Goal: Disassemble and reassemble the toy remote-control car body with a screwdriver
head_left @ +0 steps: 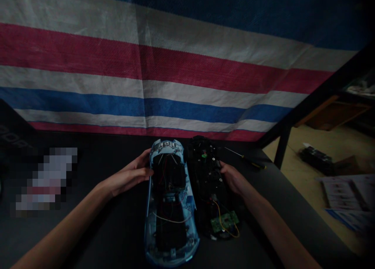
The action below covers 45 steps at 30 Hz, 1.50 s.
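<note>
A blue toy car body shell (pixel 190 191) lies on the black table, its inside facing up, with thin wires running across it. Along its left edge my left hand (pixel 133 175) is closed, thumb on the rim and the other fingers partly hidden behind. Close on the shell's right lies the black toy car chassis (pixel 206 175). At its rear end are a green circuit board (pixel 225 221) and a looping yellow wire. My right hand (pixel 233 177) grips the chassis by its right side; some of its fingertips are hidden.
A screwdriver (pixel 254 163) with a black and yellow handle lies right of the chassis. On the left is a pixelated pale item (pixel 48 179). A striped tarp (pixel 187 70) hangs behind the table (pixel 117 230). Beyond the right edge, boxes and papers (pixel 342 193) lie on the floor.
</note>
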{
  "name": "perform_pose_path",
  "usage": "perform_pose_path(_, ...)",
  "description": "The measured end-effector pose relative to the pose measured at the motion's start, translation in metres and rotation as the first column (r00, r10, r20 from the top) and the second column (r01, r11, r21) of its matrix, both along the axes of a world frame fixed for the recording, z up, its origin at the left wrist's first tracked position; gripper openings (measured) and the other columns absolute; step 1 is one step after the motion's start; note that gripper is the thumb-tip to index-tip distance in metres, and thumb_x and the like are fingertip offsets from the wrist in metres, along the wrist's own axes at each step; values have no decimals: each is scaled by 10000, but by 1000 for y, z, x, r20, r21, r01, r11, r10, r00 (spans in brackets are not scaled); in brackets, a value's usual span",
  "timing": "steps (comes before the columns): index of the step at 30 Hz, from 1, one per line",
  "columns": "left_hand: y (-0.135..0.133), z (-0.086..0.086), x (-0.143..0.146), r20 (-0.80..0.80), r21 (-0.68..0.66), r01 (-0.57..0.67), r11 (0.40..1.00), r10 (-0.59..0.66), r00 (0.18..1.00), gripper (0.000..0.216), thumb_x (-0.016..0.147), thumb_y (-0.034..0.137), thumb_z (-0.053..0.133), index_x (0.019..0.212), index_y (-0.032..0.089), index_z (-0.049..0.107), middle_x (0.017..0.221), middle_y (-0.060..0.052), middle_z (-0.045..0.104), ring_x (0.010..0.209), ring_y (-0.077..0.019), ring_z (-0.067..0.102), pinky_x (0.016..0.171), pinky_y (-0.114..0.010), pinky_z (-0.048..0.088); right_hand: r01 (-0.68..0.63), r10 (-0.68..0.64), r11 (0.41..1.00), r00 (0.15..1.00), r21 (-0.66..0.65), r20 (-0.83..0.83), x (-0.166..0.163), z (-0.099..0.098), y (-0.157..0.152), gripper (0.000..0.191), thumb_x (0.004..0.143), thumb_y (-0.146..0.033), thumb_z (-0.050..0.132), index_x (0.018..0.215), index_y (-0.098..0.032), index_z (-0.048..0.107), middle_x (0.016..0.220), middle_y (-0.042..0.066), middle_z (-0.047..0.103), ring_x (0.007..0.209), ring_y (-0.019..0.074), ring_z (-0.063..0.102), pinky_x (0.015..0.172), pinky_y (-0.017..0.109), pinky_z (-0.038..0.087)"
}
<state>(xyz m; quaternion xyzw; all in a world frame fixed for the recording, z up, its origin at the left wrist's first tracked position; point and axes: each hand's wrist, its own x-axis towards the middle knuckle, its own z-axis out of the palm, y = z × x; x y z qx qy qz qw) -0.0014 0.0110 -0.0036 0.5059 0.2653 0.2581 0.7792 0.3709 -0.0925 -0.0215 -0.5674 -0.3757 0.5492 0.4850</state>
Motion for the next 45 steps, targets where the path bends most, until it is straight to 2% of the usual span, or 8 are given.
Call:
perform_pose_path(4,-2,5,2,-13,-12,-7,1000,6,1000,768,848,201,810,1534,413,538,1613,-19,508,1253,-239,597,957,-307,525,63,-66,997,997,-50,-44,-4,2,-1,417,581,-338,633,975,-265,750,890,17,803,869,301,722,806,404,540)
perform_pose_path(10,-3,6,2,6,-35,-16,999,16,1000,758,833,188,826,1506,421,565,1573,-7,522,1143,-187,613,929,-284,518,24,-25,999,999,-46,-31,-2,1,0,497,597,-354,619,1070,-262,739,937,32,806,902,319,726,871,440,542)
perform_pose_path(17,-4,5,2,54,-12,3,1000,-3,999,738,840,162,793,1501,409,574,1446,-25,605,999,-163,604,889,-295,498,35,-37,998,999,-57,-25,-1,2,1,421,577,-359,631,970,-264,746,922,28,804,948,323,727,878,433,543)
perform_pose_path(25,-3,1,0,74,1,4,1000,-4,997,709,855,152,771,1491,403,583,1468,-28,591,1035,-180,608,898,-301,492,13,-15,999,999,-51,-37,-1,-1,0,483,593,-365,621,1047,-264,754,963,41,817,978,334,738,907,444,548)
perform_pose_path(29,-3,2,1,62,-21,6,1000,-5,998,732,836,162,796,1489,415,582,1410,-13,614,982,-159,599,890,-294,495,49,-52,996,998,-71,-45,-3,2,0,424,575,-363,633,970,-259,747,903,25,802,879,301,719,830,409,536)
perform_pose_path(32,-3,3,2,52,-25,4,1000,-3,999,733,838,165,802,1489,417,581,1445,-11,599,1035,-170,598,902,-295,493,50,-54,996,998,-73,-43,-5,4,0,369,568,-363,633,910,-264,731,843,8,782,824,281,694,795,394,516)
perform_pose_path(40,-2,1,-1,38,-8,21,1000,-21,999,741,871,186,783,1534,403,534,1376,-32,634,1027,-183,605,931,-323,482,44,-46,998,998,-45,-41,-1,0,0,419,605,-363,622,989,-264,754,916,18,819,890,305,734,845,420,526)
perform_pose_path(45,-3,4,1,28,-14,12,1000,-12,1000,730,863,175,787,1516,403,552,1440,-25,608,1077,-192,602,940,-318,483,18,-18,1000,1000,-15,-2,1,1,2,508,591,-354,637,1071,-267,779,989,40,841,1017,350,756,948,460,545)
